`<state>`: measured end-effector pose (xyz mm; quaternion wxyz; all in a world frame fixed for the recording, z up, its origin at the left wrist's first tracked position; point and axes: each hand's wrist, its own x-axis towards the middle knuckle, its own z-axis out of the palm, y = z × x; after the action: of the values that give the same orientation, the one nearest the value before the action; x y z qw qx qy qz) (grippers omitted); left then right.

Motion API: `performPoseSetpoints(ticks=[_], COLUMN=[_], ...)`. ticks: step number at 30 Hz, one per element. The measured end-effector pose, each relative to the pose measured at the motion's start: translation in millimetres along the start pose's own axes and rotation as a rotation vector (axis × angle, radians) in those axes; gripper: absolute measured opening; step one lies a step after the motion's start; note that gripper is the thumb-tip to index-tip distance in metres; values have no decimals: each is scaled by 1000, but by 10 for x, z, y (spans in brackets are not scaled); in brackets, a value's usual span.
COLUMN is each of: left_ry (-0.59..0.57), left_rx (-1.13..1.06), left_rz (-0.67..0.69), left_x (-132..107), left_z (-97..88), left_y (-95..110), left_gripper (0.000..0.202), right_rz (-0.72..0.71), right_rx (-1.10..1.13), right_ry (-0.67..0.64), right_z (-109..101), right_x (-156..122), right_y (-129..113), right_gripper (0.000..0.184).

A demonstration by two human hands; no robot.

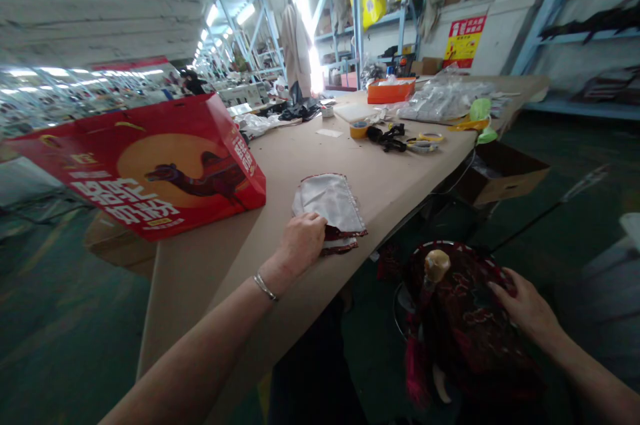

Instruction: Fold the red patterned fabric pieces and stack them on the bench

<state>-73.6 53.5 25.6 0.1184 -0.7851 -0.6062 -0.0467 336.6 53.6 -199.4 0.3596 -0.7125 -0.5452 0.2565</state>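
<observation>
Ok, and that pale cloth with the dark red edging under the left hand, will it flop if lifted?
Probably floppy: the pale cloth lies flat and thin under the left hand, its edges slightly wavy. It likely feels light for its size. The dark red edging may stiffen the border a little, though that is hard to tell.

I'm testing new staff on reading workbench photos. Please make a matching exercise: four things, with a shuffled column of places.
Things:
1. Left hand
2. Right hand
3. Red camel-printed package
4. Orange box

Places:
A. Far along the table, beside clear plastic bags
B. On white fabric
C. At the table's near left side
D. On dark red embroidered cloth, off the table

Pairs: 1-B, 2-D, 3-C, 4-A
</observation>
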Motion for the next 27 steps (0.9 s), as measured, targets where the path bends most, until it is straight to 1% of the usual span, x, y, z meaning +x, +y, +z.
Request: performPoseSetpoints(ticks=[1, 2, 3, 4, 5, 6, 7, 8, 9, 10, 11, 12, 14, 16, 17, 19, 21, 23, 24, 25, 27], left_ry=[-2, 11, 39, 71, 100, 122, 134, 138, 138, 136, 135, 137, 139, 142, 141, 156, 170, 174, 177, 180, 205], left_rx=[13, 22, 27, 31, 35, 40, 43, 45, 47, 47, 47, 45, 40, 34, 24, -32, -139, -331, -484, -682, -1165], left_rz=[-12, -19, -22, -19, -15, -14, -12, -7, 0, 10, 20, 28, 42, 55, 57, 42, -28, -159, -246, -339, -525], left_x=[23, 47, 73, 99, 125, 147, 164, 174, 175, 166, 147, 120, 41, -60, -117, -238, -360, -469, -514, -552, -604], left_z=[-42, -95, -154, -216, -278, -336, -388, -432, -468, -496, -515, -529, -537, -521, -500, -426, -312, -179, -117, -64, 5], left_y=[2, 6, 12, 23, 39, 62, 91, 125, 162, 199, 234, 263, 296, 289, 274, 240, 242, 327, 410, 518, 791], left_gripper=[21, 21, 21, 21, 22, 22, 22, 22, 21, 20, 19, 18, 18, 20, 21, 20, 17, 13, 10, 8, 7], right_rz=[-62, -151, -255, -420, -617, -811, -948, -996, -1011, -978, -938, -908, -870, -858, -844, -796, -755, -751, -756, -757, -729], right_rx=[29, 71, 149, 201, 234, 254, 235, 196, 136, 53, -26, -107, -234, -311, -337, -380, -426, -486, -519, -548, -562], right_ry=[21, 33, 25, -24, -70, -126, -202, -242, -261, -275, -293, -323, -374, -401, -399, -380, -350, -330, -328, -339, -407], right_z=[-65, -150, -239, -316, -365, -374, -338, -256, -137, 8, 161, 305, 515, 574, 548, 415, 229, 47, -28, -86, -147], right_x=[-71, -154, -248, -345, -433, -502, -544, -554, -533, -487, -424, -355, -233, -160, -144, -155, -231, -379, -478, -588, -811], right_y=[-199, -475, -813, -1189, -1579, -1957, -2303, -2603, -2846, -3031, -3160, -3237, -3267, -3184, -3117, -2962, -2800, -2638, -2552, -2460, -2244], right_gripper=[45, 41, 34, 27, 20, 17, 15, 18, 29, 41, 46, 47, 38, 28, 26, 26, 30, 32, 32, 32, 32])
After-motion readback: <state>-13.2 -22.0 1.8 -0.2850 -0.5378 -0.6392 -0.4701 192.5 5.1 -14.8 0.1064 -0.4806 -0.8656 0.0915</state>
